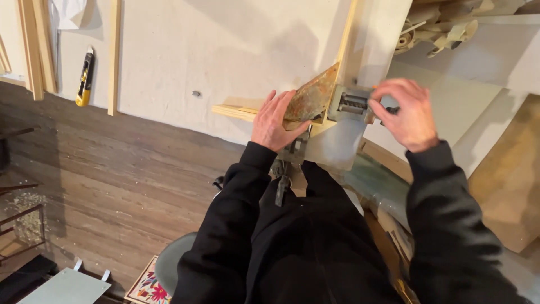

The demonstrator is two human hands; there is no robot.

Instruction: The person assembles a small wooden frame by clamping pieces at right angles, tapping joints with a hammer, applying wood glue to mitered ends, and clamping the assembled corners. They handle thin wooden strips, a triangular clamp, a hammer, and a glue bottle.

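White-topped bench (225,50) carries a corner clamp (332,104) gripping two wooden strips (236,111) at a right angle, left hand (278,121) pressing flat on its rusty plate to steady it, right hand (408,112) pinching the screw handle (388,108), hands apart.

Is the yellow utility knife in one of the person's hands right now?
No, the yellow utility knife lies alone on the white surface, far from the left hand and right hand at the corner clamp.

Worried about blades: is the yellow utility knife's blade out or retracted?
Cannot tell: the yellow utility knife lies too small on the white table.
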